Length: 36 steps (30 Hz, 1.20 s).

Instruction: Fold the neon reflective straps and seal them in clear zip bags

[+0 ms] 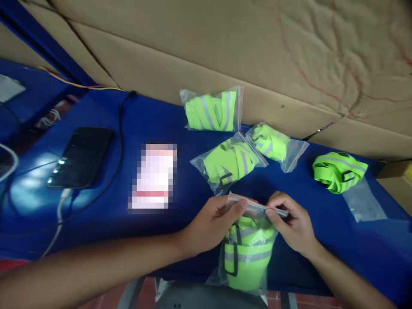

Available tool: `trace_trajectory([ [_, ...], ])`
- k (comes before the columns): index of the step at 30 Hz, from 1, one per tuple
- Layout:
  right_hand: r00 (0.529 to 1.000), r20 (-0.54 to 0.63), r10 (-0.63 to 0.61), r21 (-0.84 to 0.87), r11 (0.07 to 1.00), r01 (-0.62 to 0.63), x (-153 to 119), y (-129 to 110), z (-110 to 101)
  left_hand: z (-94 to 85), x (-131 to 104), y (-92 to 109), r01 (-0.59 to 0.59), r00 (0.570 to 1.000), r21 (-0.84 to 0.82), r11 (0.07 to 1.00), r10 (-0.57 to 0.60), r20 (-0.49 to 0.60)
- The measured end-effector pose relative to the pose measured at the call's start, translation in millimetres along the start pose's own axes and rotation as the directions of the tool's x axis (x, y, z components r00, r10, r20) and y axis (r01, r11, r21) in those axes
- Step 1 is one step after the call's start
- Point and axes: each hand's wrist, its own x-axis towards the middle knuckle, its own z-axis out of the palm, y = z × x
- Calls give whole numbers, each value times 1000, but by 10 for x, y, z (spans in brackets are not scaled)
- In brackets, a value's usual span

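A clear zip bag with a folded neon-yellow reflective strap and a black buckle inside hangs at the table's front edge. My left hand pinches the left part of its top seal, thumb in front. At the right end of the same seal, my right hand grips the edge between thumb and fingers. Behind them lie three bagged straps: one bag closest, another bag to its right, a third bag against the cardboard. A loose coiled reflective strap sits at right, beside a flat clear bag.
The blue table carries a dark phone with a white cable at left, and a lit, pixelated screen. A black cord curves between them. Cardboard walls the back. A grey stool seat is below.
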Motion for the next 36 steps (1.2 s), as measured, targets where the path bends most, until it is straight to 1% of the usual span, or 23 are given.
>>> trace_trajectory([
  [3,997,78,0,21,1000,-2,23,2,-21,-9,-9,-10,-17,1000,14,1000,17,-12],
  [6,989,145,14,32,999,-19,41,7,-33,-6,-11,4,8,1000,-5,1000,-8,-5],
  [8,991,134,18,18,1000,-20,44,12,-33,-5,-8,15,54,998,-29,998,-55,-29],
  [10,995,99,10,12,1000,-11,43,16,-29,-12,-4,20,86,993,-35,996,-88,-76],
  [12,997,80,-4,14,1000,3,49,15,-27,-26,2,20,77,992,-9,997,-77,-102],
  [15,994,103,-26,34,999,22,69,8,-32,-46,9,19,43,996,61,997,-38,-79],
  [17,991,129,-45,57,998,38,81,1,-34,-50,9,23,39,998,90,995,-34,-59],
  [22,993,100,-60,81,995,52,73,-34,-2,-29,1,37,54,998,50,997,-52,-22],
  [29,983,67,-171,32,985,169,54,-115,72,-5,-25,36,19,998,134,991,-9,-68],
  [33,967,52,-249,-28,968,250,57,-157,96,1,-38,36,22,993,175,984,-1,-121],
  [36,971,60,-233,-46,971,236,54,-171,95,-8,-36,35,-2,994,195,981,22,-103],
])
